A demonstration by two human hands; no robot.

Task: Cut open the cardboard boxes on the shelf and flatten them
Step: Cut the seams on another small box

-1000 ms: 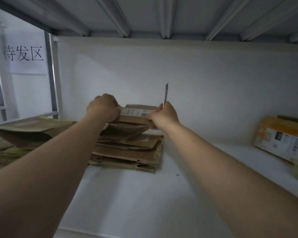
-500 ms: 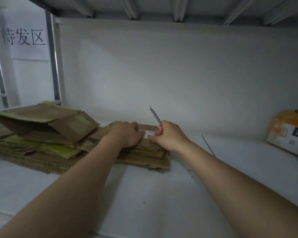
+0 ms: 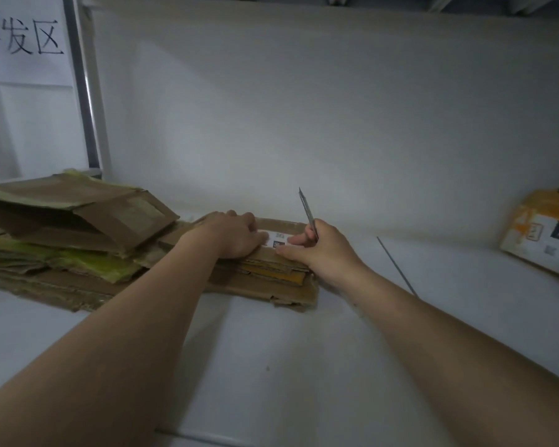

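Head view, dim light.

- Risk: the knife (image 3: 308, 210) has a long bare blade out, and it sits just beside the thumb of the left hand (image 3: 233, 237). If the cardboard springs or either hand slips, I judge that thumb is the likely cut.
- Risk: the flattened box (image 3: 281, 253) with the white label tops an uneven stack (image 3: 271, 290). Pressure near its right edge could slide the layers off.
- Left hand, centre frame: palm down, pressing the flattened box. Fingers bend at the far edge; I cannot tell whether they hook over it.
- Right hand (image 3: 323, 250), just right of centre: curled round the knife handle, blade pointing up and leaning left toward the wall. Thumb and fingertip also touch the cardboard.
- Both forearms reach in from the lower corners over the white shelf (image 3: 271, 366).
- Orange box (image 3: 542, 240), far right, looks uncut and well apart.
- Loose pile (image 3: 78, 221) at left; thin rod (image 3: 397, 269) lies on the shelf.
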